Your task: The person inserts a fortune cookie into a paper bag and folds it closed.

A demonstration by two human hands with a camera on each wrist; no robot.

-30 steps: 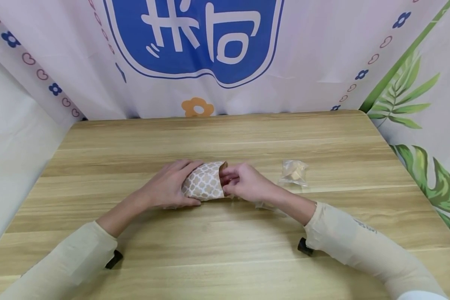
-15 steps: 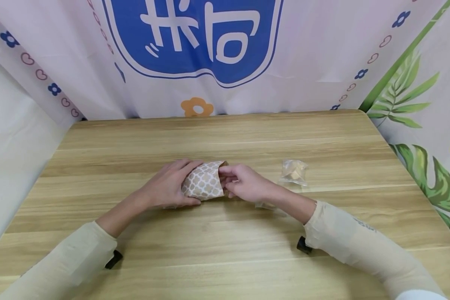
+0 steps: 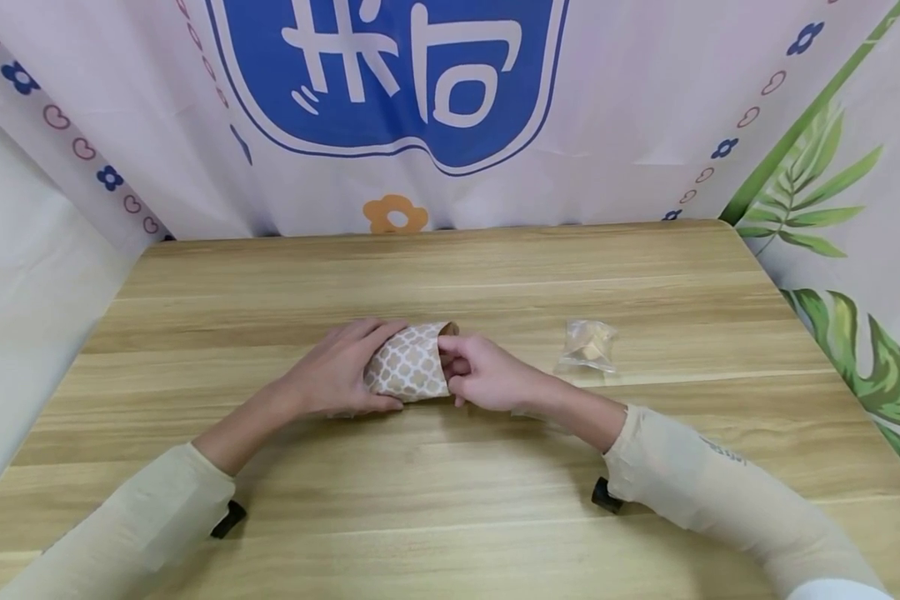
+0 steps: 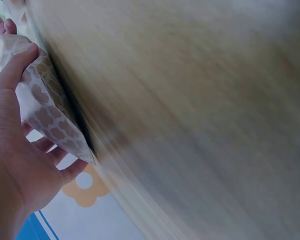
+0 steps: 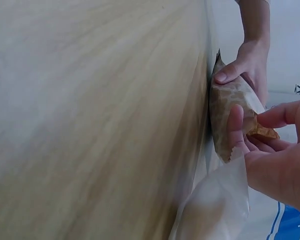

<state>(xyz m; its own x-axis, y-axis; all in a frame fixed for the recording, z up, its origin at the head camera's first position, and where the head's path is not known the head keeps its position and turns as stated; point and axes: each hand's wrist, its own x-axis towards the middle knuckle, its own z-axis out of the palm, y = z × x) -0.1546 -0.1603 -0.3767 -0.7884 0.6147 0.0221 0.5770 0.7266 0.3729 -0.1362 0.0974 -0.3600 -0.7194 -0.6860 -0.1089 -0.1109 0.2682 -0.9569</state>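
A tan paper bag (image 3: 408, 362) with a white lattice pattern lies on its side on the table, its mouth facing right. My left hand (image 3: 337, 367) grips the closed end, thumb on the near side and fingers over the far side. At the mouth, my right hand (image 3: 495, 375) has curled fingers partly inside and holds the rim. The right wrist view shows the thumb and fingers around the brown paper edge (image 5: 262, 132). What lies inside the bag is hidden. A translucent plastic packet (image 5: 215, 205) lies beneath the right wrist, mostly covered in the head view.
A clear plastic packet (image 3: 588, 345) with pale yellow pieces lies to the right of the hands on the wooden table (image 3: 420, 517). A bit of clear plastic (image 3: 341, 414) shows under the left hand. A printed cloth (image 3: 607, 100) hangs behind the table's far edge.
The right hand's fingers have shifted at the bag's mouth and drawn slightly outward, and its forearm has moved a little. The left hand and the bag stay nearly still.
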